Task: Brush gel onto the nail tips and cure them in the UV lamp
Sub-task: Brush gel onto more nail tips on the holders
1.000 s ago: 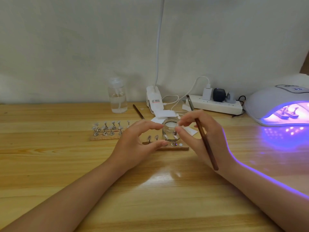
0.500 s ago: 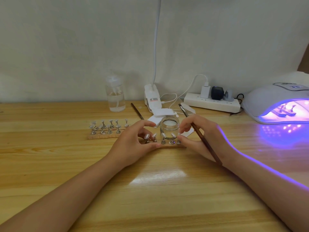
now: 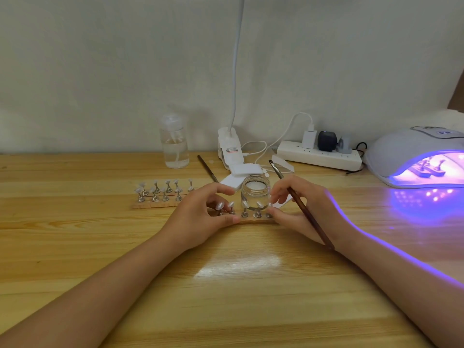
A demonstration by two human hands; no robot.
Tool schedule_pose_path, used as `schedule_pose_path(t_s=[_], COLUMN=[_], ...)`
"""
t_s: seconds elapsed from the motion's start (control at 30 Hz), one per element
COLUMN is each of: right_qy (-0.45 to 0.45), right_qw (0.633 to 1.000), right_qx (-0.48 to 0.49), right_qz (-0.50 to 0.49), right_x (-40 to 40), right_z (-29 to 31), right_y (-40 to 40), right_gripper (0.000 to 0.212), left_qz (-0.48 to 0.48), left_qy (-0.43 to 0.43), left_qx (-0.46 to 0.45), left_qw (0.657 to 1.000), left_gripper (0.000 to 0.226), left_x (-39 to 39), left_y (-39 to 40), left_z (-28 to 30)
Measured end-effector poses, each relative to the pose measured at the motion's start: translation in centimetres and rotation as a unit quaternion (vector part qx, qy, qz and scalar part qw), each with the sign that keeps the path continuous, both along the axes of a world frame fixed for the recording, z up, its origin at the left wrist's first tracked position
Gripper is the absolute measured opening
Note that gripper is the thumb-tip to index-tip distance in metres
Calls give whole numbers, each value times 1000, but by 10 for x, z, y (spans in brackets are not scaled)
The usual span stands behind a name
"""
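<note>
Two bare hands at the middle of a wooden table [image 3: 75,247], both on a short wooden strip [image 3: 253,221] carrying a row of nail tips [image 3: 259,204] on small metal stands. Left hand [image 3: 198,219] curled round the strip's left end, thumb along the near edge, forefinger arched over the top. Right hand [image 3: 301,209] pinching the strip's right end between thumb and fingers, with a brown-handled gel brush [image 3: 301,204] tucked in the same hand, handle lying back across the wrist, bristle end pointing away toward the wall. Directly behind the strip, a small clear glass jar [image 3: 255,192], lid off. Left of the hands, a second wooden strip [image 3: 160,204] bearing two rows of nail tips on stands, well apart from the first. Far right, a white UV lamp [image 3: 411,151] glowing violet, more stands visible inside its mouth, violet light spilling over the table and the right forearm. Along the back: a clear pump bottle [image 3: 174,144], a white clip lamp base [image 3: 229,149] with its neck rising out of view, a white power strip [image 3: 319,155] with plugs, white square pads [image 3: 244,169], and a second brush [image 3: 207,168] lying flat.
</note>
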State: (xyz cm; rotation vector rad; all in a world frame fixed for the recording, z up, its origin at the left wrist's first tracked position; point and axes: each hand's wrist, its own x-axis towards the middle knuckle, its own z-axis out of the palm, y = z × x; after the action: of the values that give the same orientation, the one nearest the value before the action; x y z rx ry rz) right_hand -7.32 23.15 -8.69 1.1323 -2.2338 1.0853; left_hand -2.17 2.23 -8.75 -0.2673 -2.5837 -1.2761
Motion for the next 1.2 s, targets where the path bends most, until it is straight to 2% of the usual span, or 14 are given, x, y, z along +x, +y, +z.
schedule_pose_path(t_s=[0.17,0.27,0.33,0.6,0.77,0.87,0.97,1.2], right_qy=[9,29,38,-13,-14,-3,-8,-31], right_qw=[1000,999,997,990,991,991,992,990], right_qx=[5,-22,-56,-129,-128,-122,-118,-118], right_qz=[0,-18,-32,-53,-47,-50,-52,-63], right_x=[0,1,1,-2,-3,-3,-3,1], right_z=[0,-1,-1,-2,-3,-3,-4,0], right_y=[0,-2,-3,-6,-6,-7,-6,-8], right_gripper=[39,21,17,15,7,13,7,15], left_qz=[-12,-23,-17,44,51,61,56,36], left_qy=[-25,-47,-52,9,49,67,64,112], left_qx=[-36,-65,-83,-152,-150,-145,-135,-137], left_qw=[999,997,995,987,986,985,987,984], left_gripper=[28,23,21,17,11,13,9,16], left_x=[0,0,1,3,2,1,2,5], left_y=[-6,-8,-5,25,31,33,34,37], left_z=[5,9,12,13,6,3,4,2])
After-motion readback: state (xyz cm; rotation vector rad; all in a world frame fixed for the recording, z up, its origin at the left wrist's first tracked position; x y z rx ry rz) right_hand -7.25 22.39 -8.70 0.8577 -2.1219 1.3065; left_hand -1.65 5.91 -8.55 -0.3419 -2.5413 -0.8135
